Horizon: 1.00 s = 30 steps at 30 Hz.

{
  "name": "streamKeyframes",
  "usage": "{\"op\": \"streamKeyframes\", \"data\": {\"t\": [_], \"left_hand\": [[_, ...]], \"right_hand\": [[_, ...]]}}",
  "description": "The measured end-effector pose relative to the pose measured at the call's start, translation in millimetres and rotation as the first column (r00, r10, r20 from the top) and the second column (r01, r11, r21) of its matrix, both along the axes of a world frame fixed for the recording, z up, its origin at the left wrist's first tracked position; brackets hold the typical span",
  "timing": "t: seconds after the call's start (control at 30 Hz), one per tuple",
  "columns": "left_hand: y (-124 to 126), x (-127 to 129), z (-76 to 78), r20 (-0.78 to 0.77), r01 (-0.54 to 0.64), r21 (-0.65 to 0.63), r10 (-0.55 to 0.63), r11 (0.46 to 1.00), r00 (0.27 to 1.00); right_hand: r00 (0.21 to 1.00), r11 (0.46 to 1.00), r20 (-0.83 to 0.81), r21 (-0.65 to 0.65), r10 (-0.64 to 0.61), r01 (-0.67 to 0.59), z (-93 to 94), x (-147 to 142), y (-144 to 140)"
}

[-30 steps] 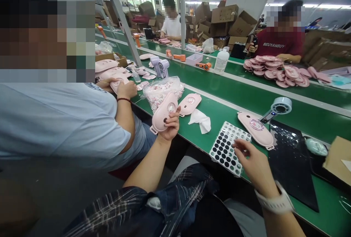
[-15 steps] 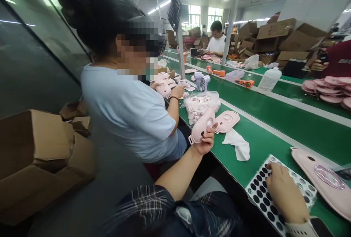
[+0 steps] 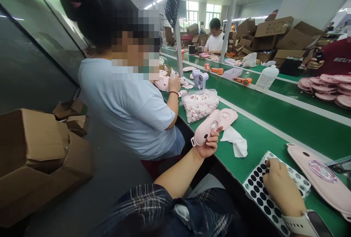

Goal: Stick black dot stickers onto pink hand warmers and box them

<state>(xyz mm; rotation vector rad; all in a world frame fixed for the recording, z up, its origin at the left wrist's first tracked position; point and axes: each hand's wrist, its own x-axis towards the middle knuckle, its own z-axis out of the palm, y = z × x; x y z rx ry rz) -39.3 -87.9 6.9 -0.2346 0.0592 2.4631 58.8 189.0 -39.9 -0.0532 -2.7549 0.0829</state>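
My left hand [image 3: 208,145] grips a pink oval plastic casing [image 3: 202,133], tilted up above the bench edge. It has a black dot, a round clear window and a small strap loop at its lower end. Over a sheet of round black stickers [image 3: 259,189], my right hand [image 3: 282,182] is closed, fingers bent down onto the dots; its fingertips are hidden. Right of the sheet lies a larger pink casing [image 3: 301,160] with a black dot and an oval clear window. Behind the held casing, another pink casing [image 3: 229,117] lies beside a crumpled white cloth [image 3: 237,142].
A clear bag of small printed pieces [image 3: 200,107] stands on the green bench [image 3: 257,134]. Beyond are purple handheld fans [image 3: 203,80], a plastic bottle [image 3: 267,78] and stacked pink casings [image 3: 326,87]. At my left sits a co-worker [image 3: 123,101]; an open carton [image 3: 44,156] is further left.
The casing in my left hand has tilted lower and now overlaps the one behind it. My right hand stays on the sticker sheet. The co-worker's hand has risen, holding a small bottle.
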Motion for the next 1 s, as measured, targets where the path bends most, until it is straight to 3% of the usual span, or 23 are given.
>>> {"op": "streamKeyframes", "data": {"t": [0.23, 0.33, 0.43, 0.5, 0.77, 1.0], "left_hand": [[2.5, 14.2, 12.0, -0.057, 0.042, -0.052, -0.045, 0.998, 0.997], [4.9, 22.7, 17.9, -0.21, 0.085, -0.125, -0.11, 0.988, 0.972], [5.9, 32.6, 22.2, -0.41, 0.112, -0.26, -0.215, 0.959, 0.886], [6.3, 40.3, 26.3, -0.431, 0.101, -0.341, -0.251, 0.935, 0.867], [10.4, 61.1, 52.6, -0.451, -0.027, -0.405, -0.174, 0.914, 0.875], [17.3, 53.8, 31.7, -0.502, 0.006, -0.295, -0.161, 0.955, 0.85]], "right_hand": [[0.982, 0.962, 0.164, -0.236, -0.098, 0.136, 16.5, 5.0, -0.3], [0.98, 0.947, 0.17, -0.285, -0.105, 0.151, 22.8, 7.7, -2.8], [0.979, 0.934, 0.167, -0.316, -0.115, 0.163, 27.6, 9.6, -6.4], [0.972, 0.924, 0.191, -0.329, -0.138, 0.195, 31.2, 9.4, -8.8], [0.955, 0.908, 0.271, -0.359, -0.122, 0.218, 44.0, 7.2, -4.7], [0.967, 0.915, 0.25, -0.398, 0.043, 0.062, 27.7, -0.6, 10.4]]}}
